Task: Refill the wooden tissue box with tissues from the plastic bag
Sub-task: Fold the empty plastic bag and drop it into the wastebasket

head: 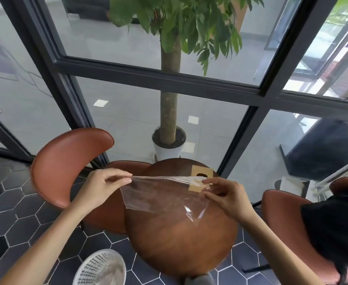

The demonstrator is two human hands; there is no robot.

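Note:
A clear plastic bag (160,194) hangs stretched above the round wooden table (179,239). My left hand (103,187) pinches its top left corner. My right hand (224,194) pinches its top right edge. The bag looks flat, and I see no tissues inside it. Behind the bag, at the far side of the table, stands the light wooden tissue box (201,177) with an oval slot in its lid; the bag and my right hand hide part of it.
A brown chair (66,163) stands left of the table and another (288,223) at the right, with a dark garment (337,229) on it. A white mesh waste basket (101,268) sits on the hexagon-tiled floor near my left arm. A potted tree (169,140) stands beyond the glass wall.

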